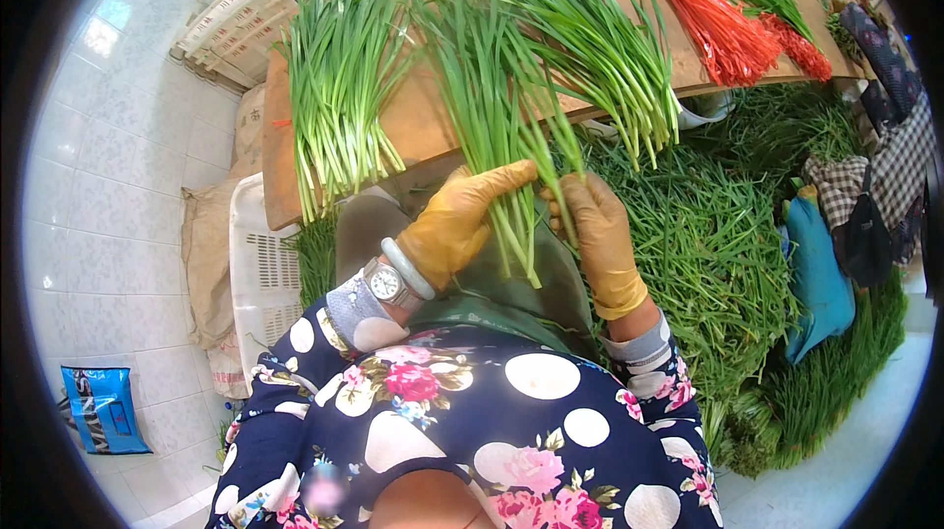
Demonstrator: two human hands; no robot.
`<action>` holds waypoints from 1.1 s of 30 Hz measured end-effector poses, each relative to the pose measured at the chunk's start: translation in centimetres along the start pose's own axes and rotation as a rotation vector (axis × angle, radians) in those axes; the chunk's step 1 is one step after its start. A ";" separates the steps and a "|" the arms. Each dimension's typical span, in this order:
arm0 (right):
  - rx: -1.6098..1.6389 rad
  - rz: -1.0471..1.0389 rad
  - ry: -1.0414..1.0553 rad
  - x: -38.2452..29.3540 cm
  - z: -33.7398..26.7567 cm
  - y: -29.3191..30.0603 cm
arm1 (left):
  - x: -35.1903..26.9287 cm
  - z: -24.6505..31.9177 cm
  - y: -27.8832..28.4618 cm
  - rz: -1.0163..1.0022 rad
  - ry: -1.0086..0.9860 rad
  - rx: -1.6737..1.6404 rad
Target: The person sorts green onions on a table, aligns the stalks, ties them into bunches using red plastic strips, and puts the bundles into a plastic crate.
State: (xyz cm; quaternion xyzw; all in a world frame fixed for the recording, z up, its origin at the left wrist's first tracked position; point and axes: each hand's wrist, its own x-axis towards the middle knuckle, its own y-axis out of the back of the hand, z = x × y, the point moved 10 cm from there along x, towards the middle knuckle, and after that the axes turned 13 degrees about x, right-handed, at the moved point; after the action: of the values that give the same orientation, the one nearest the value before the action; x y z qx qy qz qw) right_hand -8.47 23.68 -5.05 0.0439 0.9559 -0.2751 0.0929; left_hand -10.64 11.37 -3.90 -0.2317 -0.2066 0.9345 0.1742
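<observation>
My left hand [461,219], in a yellow rubber glove, is closed around a bunch of Chinese chives [483,109], whose pale stem ends hang below the fingers. Just right of it, my right hand [594,234], gloved alike, pinches a few chive stalks near their lower ends; their leaves lean up beside the held bunch. On the wooden board [428,116] lie a thick chive bundle [343,86] at the left and a loose pile of chives [597,50] to the right, its stems jutting past the board's edge. A bundle of red plastic ties [708,24] lies farther right.
A large heap of chives [700,256] fills the floor at the right, with a teal bag [818,278] beside it. A white plastic crate [247,249] stands by my left knee, below the board's corner. Another person's checkered sleeve [900,153] shows at far right.
</observation>
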 end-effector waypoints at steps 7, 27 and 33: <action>-0.164 0.030 0.115 -2.6 -2.5 3.1 | 0.7 -0.5 1.4 0.009 -0.020 -0.047; -1.543 0.188 0.435 -6.1 -6.2 4.3 | -0.2 -0.4 -1.4 -0.276 0.076 -0.338; -1.265 -0.102 0.661 -6.6 -7.6 -3.5 | -0.9 0.1 -1.9 -0.275 0.056 -0.120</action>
State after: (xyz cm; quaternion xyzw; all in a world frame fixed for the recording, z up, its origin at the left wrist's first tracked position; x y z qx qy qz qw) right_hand -3.69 24.55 4.45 0.0181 0.9112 0.3556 -0.2070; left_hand -9.48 12.60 -2.60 -0.2370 -0.2869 0.8810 0.2922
